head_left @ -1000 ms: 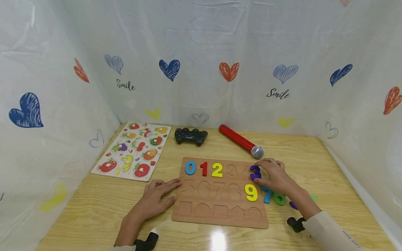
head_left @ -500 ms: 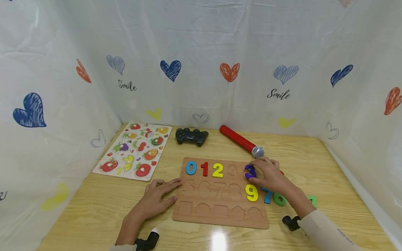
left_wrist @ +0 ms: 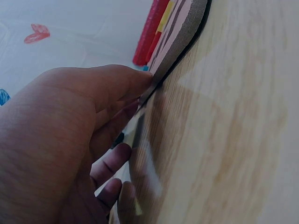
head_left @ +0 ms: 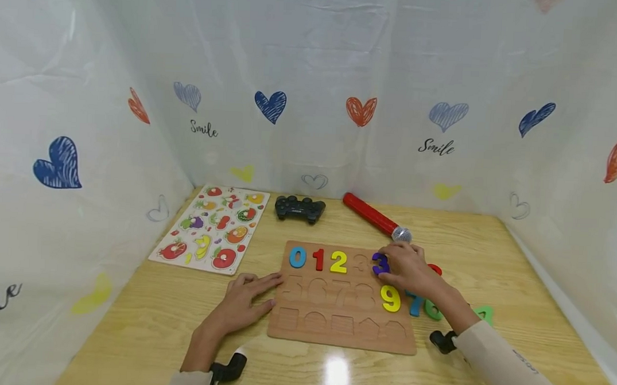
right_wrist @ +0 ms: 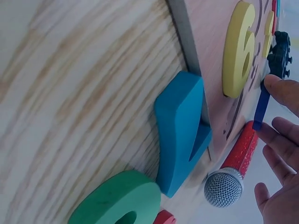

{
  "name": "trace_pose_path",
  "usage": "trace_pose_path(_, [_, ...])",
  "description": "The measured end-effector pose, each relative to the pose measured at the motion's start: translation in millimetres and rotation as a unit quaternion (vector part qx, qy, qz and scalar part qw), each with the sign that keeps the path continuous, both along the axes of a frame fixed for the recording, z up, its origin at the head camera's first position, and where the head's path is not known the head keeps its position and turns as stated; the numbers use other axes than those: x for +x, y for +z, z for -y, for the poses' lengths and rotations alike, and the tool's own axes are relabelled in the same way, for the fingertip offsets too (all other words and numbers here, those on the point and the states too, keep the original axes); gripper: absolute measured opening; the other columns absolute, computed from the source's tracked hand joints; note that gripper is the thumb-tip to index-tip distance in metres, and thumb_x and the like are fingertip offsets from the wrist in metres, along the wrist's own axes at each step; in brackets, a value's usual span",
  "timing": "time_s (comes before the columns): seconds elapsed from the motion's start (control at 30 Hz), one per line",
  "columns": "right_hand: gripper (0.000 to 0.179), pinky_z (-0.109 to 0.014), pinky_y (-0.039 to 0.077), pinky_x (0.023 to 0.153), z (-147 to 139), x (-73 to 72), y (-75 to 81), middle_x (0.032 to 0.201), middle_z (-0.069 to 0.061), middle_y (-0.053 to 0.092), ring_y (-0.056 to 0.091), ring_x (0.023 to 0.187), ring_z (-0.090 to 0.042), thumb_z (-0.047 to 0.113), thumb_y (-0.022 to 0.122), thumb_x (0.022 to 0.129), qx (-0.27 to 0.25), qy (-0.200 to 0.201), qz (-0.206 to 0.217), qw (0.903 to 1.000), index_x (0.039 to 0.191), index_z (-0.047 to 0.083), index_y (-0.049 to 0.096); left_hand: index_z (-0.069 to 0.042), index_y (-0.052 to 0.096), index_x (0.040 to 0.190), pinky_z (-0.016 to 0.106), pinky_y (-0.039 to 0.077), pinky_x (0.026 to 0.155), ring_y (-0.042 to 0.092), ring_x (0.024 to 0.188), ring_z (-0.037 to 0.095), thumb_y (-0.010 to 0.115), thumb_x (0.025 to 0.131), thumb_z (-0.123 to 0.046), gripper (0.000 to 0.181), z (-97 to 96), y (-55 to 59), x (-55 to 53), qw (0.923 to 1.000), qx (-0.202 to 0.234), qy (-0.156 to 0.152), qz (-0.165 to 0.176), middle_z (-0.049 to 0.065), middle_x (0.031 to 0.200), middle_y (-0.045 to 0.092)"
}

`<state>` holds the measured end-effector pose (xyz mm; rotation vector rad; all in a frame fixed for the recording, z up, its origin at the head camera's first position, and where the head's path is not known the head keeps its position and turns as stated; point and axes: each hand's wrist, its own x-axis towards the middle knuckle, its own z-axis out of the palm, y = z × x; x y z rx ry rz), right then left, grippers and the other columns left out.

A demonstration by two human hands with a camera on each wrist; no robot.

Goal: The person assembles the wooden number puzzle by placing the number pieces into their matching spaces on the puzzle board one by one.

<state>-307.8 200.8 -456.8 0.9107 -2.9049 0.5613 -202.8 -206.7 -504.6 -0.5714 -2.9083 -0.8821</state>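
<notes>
A wooden number puzzle board lies on the table. My right hand pinches a purple number 3 between thumb and fingers over the top row, right of the 3-shaped recess. In the right wrist view the purple piece shows edge-on at the fingertips. My left hand touches the board's left edge with its fingers fairly straight. Blue 0, red 1 and yellow 2 sit in the top row. A yellow 9 sits at the right end of the middle row.
Right of the board lie a blue 7, a green rounded number, a green 4 and a red piece. Behind are a fruit puzzle board, a black game controller and a red microphone.
My right hand has moved a little left over the board with the purple 3, toward the 3-shaped recess. The left hand stays at the board's edge. The head view has shifted slightly.
</notes>
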Motion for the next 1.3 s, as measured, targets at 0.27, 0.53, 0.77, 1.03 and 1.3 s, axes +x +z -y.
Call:
trace_pose_path(0.27, [0.049,-0.065,0.02,0.098,8,-4.7,-1.5,0.123,-0.012,0.064,0.042,0.128,-0.038,0.025,0.084,0.084,-0.021,0.019,-0.01,0.9995,0.126,0.006,0.066,-0.029,0.056,0.146,0.045,0.028,0.086,0.038,0.11,0.017,0.064,0.098,-0.036,0.049,0.4,2.2,-1.0,0.9999,-0.005,0.004,0.011,-0.012,0.152,0.046])
trace_pose_path(0.53, [0.051,-0.064,0.017,0.101,15,-8.4,-3.7,0.126,-0.011,0.064,0.041,0.128,-0.038,0.026,0.084,0.083,-0.019,0.026,-0.009,0.9995,0.126,0.006,0.065,-0.029,0.055,0.146,0.045,0.028,0.086,0.037,0.106,0.016,0.064,0.098,-0.035,0.05,-0.6,2.8,1.3,0.9998,-0.001,0.004,0.017,-0.011,0.153,0.045])
trace_pose_path(0.77, [0.05,-0.065,0.017,0.102,19,-11.9,-4.7,0.125,-0.011,0.064,0.042,0.128,-0.038,0.026,0.083,0.084,-0.015,0.03,-0.01,0.9994,0.126,0.006,0.066,-0.03,0.054,0.147,0.048,0.027,0.09,0.038,0.111,0.018,0.062,0.099,-0.038,0.05,-0.3,3.2,-0.1,0.9999,-0.004,0.002,0.016,-0.011,0.154,0.044])
trace_pose_path(1.03, [0.049,-0.066,0.019,0.099,25,-15.9,-9.8,0.121,-0.009,0.068,0.045,0.124,-0.036,0.028,0.084,0.083,-0.006,0.036,-0.021,0.9991,0.124,0.007,0.068,-0.03,0.055,0.146,0.046,0.028,0.087,0.038,0.109,0.017,0.064,0.098,-0.036,0.049,-1.0,2.7,-0.8,0.9999,0.0,0.003,0.015,-0.011,0.153,0.046])
trace_pose_path(1.3, [0.05,-0.066,0.019,0.099,28,-16.3,-11.9,0.12,-0.01,0.068,0.045,0.124,-0.037,0.028,0.084,0.083,-0.005,0.034,-0.01,0.9994,0.124,0.004,0.067,-0.03,0.056,0.146,0.045,0.028,0.085,0.037,0.107,0.016,0.064,0.098,-0.036,0.049,-2.2,2.2,-1.4,0.9999,-0.003,0.004,0.016,-0.012,0.152,0.046])
